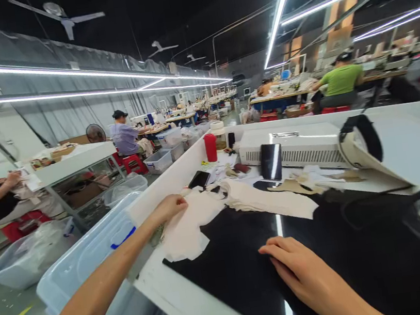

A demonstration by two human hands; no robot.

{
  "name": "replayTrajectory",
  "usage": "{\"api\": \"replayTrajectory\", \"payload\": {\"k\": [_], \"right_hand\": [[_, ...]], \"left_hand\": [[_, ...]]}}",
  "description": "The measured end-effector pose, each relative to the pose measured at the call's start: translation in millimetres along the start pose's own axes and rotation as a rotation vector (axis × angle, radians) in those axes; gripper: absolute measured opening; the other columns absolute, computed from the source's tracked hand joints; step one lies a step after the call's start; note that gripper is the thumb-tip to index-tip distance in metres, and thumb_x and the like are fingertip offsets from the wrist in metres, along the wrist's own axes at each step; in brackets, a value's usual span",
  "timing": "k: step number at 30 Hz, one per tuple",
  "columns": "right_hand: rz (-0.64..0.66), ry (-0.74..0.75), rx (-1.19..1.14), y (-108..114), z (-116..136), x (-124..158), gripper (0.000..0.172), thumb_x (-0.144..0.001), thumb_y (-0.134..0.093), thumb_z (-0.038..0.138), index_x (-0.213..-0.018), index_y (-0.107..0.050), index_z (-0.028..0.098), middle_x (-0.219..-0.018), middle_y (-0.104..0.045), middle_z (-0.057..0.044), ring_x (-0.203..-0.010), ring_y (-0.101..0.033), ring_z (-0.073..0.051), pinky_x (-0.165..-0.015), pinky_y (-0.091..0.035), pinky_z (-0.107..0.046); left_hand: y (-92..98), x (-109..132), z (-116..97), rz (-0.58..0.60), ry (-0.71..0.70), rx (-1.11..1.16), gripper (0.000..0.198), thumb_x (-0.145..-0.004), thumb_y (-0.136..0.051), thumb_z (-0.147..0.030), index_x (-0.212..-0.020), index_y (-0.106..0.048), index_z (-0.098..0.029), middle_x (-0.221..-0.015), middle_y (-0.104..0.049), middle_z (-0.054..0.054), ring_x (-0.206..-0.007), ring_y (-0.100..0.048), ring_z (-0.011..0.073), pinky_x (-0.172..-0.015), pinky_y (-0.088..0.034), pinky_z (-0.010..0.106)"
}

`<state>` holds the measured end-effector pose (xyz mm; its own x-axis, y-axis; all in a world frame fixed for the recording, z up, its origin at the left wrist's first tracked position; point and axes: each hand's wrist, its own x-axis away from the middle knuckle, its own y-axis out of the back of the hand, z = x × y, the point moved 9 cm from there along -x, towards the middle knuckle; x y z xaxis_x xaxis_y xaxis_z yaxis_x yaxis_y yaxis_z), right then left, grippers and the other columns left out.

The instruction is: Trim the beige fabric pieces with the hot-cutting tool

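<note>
My left hand (170,206) reaches to the far left of the worktop, its bent fingers closed at the upper edge of a flat cream fabric piece (191,222). Part of that piece hangs past the black mat's left edge. To its right lies a layered stack of cream fabric pieces (271,202). Nearer to me, my right hand (298,267) is low over the shiny black mat (232,258), palm down. Its thumb and index finger are slightly apart, with nothing visible between them.
A white vented machine (290,146) stands at the back, with a phone (271,162) leaning on it. Another dark phone (199,179), a red cup (210,147) and fabric scraps lie nearby. Lidded plastic bins (87,258) flank the table's left. Several people sit at other tables.
</note>
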<state>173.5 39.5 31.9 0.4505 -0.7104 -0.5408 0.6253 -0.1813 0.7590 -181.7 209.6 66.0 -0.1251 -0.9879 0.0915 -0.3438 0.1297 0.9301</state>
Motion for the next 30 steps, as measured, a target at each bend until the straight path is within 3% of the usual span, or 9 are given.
{"api": "replayTrajectory", "payload": {"k": [4,8,15,21,27,30], "right_hand": [[-0.048,0.02,-0.076,-2,3,11,0.03,-0.116,-0.055,0.023,-0.118,-0.082,0.034,-0.115,-0.085,-0.006,-0.096,-0.088,-0.025,-0.082,-0.075,-0.036],[-0.002,0.068,-0.077,-5,6,17,0.029,-0.116,-0.057,0.022,-0.119,-0.083,0.035,-0.117,-0.087,-0.005,-0.098,-0.09,-0.022,-0.086,-0.076,-0.032],[0.088,0.101,-0.041,-14,10,20,0.033,-0.115,-0.056,0.017,-0.123,-0.083,0.034,-0.124,-0.088,-0.006,-0.105,-0.09,-0.022,-0.094,-0.076,-0.031],[0.113,0.054,-0.094,-10,19,21,0.034,-0.116,-0.055,0.017,-0.12,-0.084,0.034,-0.124,-0.087,-0.006,-0.104,-0.09,-0.022,-0.093,-0.075,-0.031],[0.142,-0.178,-0.32,-19,-3,23,0.032,-0.116,-0.057,0.036,-0.121,-0.089,0.035,-0.126,-0.089,-0.007,-0.109,-0.088,-0.025,-0.1,-0.073,-0.035],[0.014,-0.482,-0.499,-18,-26,22,0.037,-0.105,-0.07,0.06,-0.117,-0.092,0.032,-0.115,-0.091,-0.009,-0.101,-0.087,-0.029,-0.094,-0.075,-0.038]], "left_hand": [[-13.6,15,0,0.013,0.038,0.036,0.043,-0.115,-0.081,-0.045,-0.148,-0.073,-0.018,-0.148,-0.074,0.012,-0.127,-0.077,0.0314,-0.107,-0.07,0.052],[-15.1,19,-14,-0.053,0.035,0.069,0.043,-0.115,-0.081,-0.045,-0.148,-0.073,-0.018,-0.148,-0.074,0.013,-0.127,-0.077,0.0311,-0.108,-0.07,0.053],[-24.7,8,-43,-0.114,0.027,0.143,0.042,-0.115,-0.08,-0.044,-0.149,-0.073,-0.019,-0.15,-0.074,0.013,-0.128,-0.077,0.0309,-0.109,-0.069,0.053],[-38.4,-5,-50,-0.098,0.048,0.301,0.043,-0.115,-0.081,-0.044,-0.149,-0.073,-0.019,-0.15,-0.073,0.013,-0.128,-0.077,0.0312,-0.109,-0.07,0.053],[-29.4,4,-66,-0.076,-0.045,0.578,0.042,-0.116,-0.08,-0.045,-0.146,-0.073,-0.018,-0.146,-0.075,0.013,-0.124,-0.078,0.0297,-0.105,-0.07,0.051],[-28.4,20,-88,-0.009,-0.13,0.716,0.03,-0.112,-0.082,-0.045,-0.12,-0.075,-0.017,-0.113,-0.076,0.005,-0.098,-0.075,0.0213,-0.088,-0.066,0.037]]}}
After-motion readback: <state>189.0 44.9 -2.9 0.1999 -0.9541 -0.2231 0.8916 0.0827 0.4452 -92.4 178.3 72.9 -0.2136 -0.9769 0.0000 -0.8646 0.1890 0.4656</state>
